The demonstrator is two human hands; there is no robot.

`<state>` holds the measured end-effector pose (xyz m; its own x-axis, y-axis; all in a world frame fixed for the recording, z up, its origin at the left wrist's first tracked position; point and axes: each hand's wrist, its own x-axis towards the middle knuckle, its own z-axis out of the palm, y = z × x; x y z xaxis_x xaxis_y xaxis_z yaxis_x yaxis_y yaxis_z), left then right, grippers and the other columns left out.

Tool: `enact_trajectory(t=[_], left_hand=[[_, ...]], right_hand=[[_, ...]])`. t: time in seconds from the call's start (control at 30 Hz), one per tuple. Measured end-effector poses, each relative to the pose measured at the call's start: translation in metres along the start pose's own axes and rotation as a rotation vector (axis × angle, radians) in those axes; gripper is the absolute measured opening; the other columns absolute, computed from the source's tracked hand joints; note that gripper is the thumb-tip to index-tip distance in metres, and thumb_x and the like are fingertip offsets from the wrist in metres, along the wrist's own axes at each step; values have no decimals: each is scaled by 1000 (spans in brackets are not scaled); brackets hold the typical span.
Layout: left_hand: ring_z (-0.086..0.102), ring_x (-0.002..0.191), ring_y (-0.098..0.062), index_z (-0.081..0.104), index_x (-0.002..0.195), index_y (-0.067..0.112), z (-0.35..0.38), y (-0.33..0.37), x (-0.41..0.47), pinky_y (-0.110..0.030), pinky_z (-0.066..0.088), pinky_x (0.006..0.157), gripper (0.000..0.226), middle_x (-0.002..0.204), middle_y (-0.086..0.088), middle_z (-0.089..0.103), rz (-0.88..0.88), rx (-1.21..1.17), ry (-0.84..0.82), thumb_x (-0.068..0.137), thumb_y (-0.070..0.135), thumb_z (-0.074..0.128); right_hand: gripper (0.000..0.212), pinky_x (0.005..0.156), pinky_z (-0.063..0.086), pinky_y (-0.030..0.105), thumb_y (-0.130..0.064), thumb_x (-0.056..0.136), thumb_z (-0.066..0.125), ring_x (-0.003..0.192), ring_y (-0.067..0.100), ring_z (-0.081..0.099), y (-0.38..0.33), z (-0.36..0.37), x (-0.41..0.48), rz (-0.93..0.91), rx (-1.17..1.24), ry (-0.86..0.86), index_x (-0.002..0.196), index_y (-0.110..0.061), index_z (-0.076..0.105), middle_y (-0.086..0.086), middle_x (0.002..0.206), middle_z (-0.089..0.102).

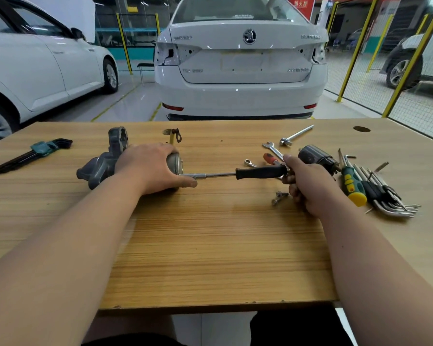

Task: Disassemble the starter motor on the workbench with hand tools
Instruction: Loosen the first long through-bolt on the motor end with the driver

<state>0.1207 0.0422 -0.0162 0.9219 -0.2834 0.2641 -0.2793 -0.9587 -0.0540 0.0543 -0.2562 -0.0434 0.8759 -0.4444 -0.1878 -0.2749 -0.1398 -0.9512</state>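
Observation:
The grey starter motor (99,166) lies on its side on the wooden workbench (210,240), nose housing to the left and round metal end cap to the right. My left hand (151,168) is clamped over the motor body and hides most of it. A socket driver (235,174) with a black handle and a chrome shaft lies level, its socket against the end cap. My right hand (304,182) grips the end of the driver's handle. A detached dark solenoid cylinder (315,156) lies just behind my right hand.
A set of black hex keys (33,153) lies at the left. On the right lie a green-yellow screwdriver (351,184), chrome hex keys (390,196), spanners (273,149), a T-bar (296,134), a red-handled tool (270,159) and loose bolts (279,197). A white car stands beyond the bench.

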Motion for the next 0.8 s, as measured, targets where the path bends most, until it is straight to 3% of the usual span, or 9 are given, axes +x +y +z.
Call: enact_trajectory(t=[0.13,0.27,0.4,0.53,0.8], left_hand=[[55,108,-17,50,122,39,1,-1,4,-35,36,79,118,122,11,59,2,-23,-12,32,107,14],[54,111,-18,50,122,40,1,-1,8,-36,38,79,114,124,11,58,-14,-28,-37,36,107,15],[55,111,-19,50,123,40,1,0,11,-36,40,79,118,124,11,59,-33,-37,-57,32,108,16],[56,108,-18,51,120,41,0,0,10,-35,42,77,116,120,12,60,-41,-46,-59,30,108,19],[57,108,-18,49,122,41,-1,1,7,-35,45,75,115,120,12,59,-41,-44,-58,30,106,24]], right_hand=[[40,51,41,30,-53,90,60,51,13,48,-1,-1,2,17,9,-32,100,-14,64,4,79,67],[30,55,42,31,-46,93,61,52,14,48,0,-3,1,-17,-7,-87,100,-16,63,7,80,70],[14,59,45,33,-30,95,63,54,15,50,2,-4,-2,-73,-4,-118,101,-18,64,9,78,62],[10,51,52,24,-9,94,63,56,13,58,3,-4,-2,-85,134,-168,102,-14,63,11,89,61],[26,66,58,29,7,89,62,99,26,70,8,-2,4,-119,202,-208,97,-17,69,11,115,64]])
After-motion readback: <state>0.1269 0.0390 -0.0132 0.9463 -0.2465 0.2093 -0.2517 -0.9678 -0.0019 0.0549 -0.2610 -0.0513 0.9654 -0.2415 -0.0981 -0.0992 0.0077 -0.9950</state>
